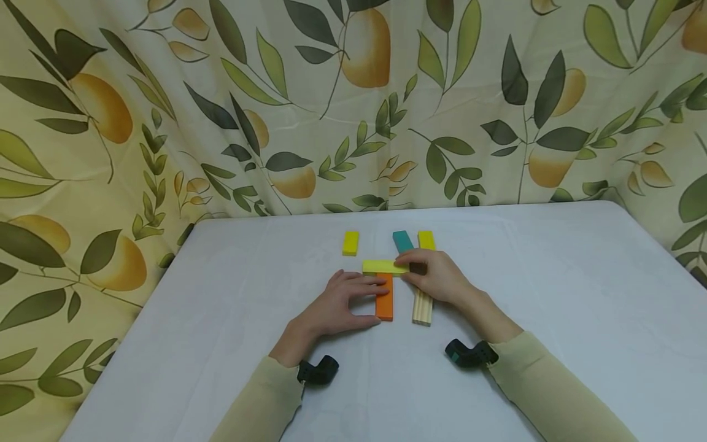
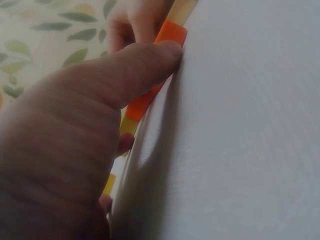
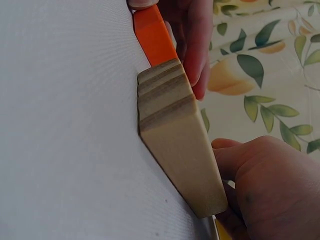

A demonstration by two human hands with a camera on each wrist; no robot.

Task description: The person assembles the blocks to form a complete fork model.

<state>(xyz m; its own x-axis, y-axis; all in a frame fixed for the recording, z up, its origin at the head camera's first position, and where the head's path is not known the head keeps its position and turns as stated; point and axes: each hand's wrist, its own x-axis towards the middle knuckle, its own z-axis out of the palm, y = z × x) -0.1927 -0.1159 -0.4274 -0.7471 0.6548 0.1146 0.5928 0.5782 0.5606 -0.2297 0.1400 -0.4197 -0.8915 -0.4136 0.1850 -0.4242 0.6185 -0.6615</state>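
A yellow block [image 1: 378, 266] lies crosswise at the far end of an orange block [image 1: 385, 307]. My right hand [image 1: 439, 276] pinches the yellow block's right end between fingers and thumb. My left hand [image 1: 337, 304] holds the orange block, its thumb at the near end and fingertips over the upper part. In the left wrist view the thumb presses the orange block [image 2: 172, 32] near its end. A plain wooden block [image 1: 422, 310] lies under and in front of the right hand; its striped end grain faces the right wrist camera [image 3: 167, 95].
Farther back lie a small yellow block [image 1: 350, 243], a teal block [image 1: 402, 240] and another yellow block [image 1: 426, 239], the last two just beyond the right hand. A white cloth [image 1: 193, 344] covers the table. Behind its far edge hangs a fruit-patterned curtain [image 1: 442, 123].
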